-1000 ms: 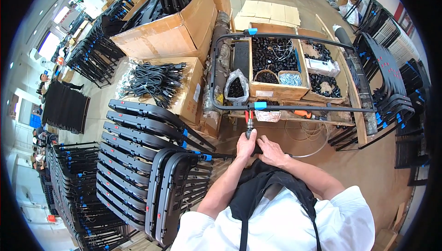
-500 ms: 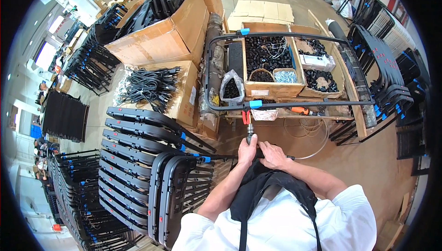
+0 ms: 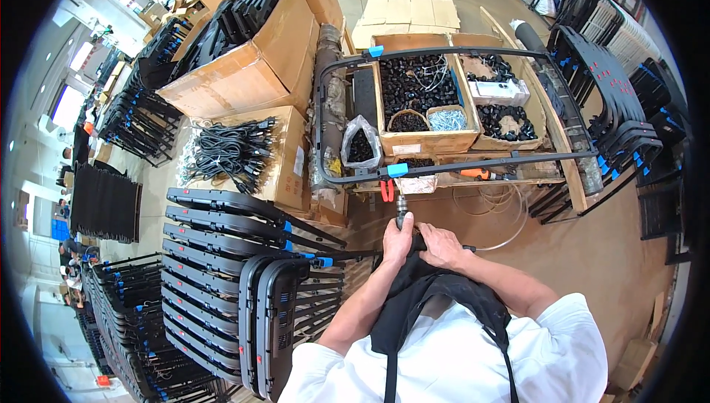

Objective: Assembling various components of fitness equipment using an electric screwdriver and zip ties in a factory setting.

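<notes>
Both my hands are closed round a power drill (image 3: 401, 209) in front of my waist, its silver chuck facing away from me. My left hand (image 3: 399, 240) grips it near the chuck. My right hand (image 3: 441, 246) wraps the part behind, mostly hiding it. Just beyond the chuck is the near bar of a black tubular frame (image 3: 488, 161), which carries a blue clip (image 3: 398, 170). Red plier handles (image 3: 387, 191) hang at the bench edge beside the chuck. Whether the drill's tip touches the bar, I cannot tell.
Inside the frame, a wooden bin (image 3: 421, 142) holds black parts and silver screws. An orange-handled tool (image 3: 475, 174) lies on the bench. Black panels (image 3: 203, 255) are stacked at my left, below a carton of cables (image 3: 229, 151). A clear hose (image 3: 510, 236) loops at the right.
The bench and frame sit slightly further left and look more tilted in the picture, as the view has turned a little. Both hands keep their hold on the drill.
</notes>
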Demonstrator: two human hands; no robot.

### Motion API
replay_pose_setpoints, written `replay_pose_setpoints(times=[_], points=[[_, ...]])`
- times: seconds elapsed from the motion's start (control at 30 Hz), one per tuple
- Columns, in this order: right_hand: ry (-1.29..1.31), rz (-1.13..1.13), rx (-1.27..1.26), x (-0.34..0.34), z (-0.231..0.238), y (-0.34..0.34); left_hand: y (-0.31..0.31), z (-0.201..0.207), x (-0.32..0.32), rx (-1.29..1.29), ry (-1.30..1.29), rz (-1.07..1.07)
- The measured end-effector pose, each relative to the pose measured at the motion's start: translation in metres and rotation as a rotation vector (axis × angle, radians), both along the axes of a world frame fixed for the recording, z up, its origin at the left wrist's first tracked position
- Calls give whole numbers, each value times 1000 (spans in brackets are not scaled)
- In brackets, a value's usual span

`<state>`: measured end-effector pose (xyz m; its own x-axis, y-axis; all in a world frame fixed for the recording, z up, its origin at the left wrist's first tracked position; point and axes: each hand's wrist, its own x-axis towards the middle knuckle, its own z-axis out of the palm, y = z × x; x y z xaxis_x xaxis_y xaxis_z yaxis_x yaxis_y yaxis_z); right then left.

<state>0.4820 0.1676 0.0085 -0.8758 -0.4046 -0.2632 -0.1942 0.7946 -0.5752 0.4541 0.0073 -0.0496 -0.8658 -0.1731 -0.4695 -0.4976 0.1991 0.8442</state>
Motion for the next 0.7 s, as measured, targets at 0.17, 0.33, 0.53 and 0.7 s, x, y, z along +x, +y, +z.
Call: replay_pose_setpoints(times=[0.17,0.33,0.53,0.7], points=[[-26,10,-34,-8,1,3,3,1,-1,-47,28,26],[-44,18,-48,-16,-4,9,6,6,-7,-94,-36,-24],[-22,42,-58,-26,-3,11,9,4,-11,-138,-11,0],[-90,74,-6,-34,-1,14,9,10,-15,-162,-20,-9]])
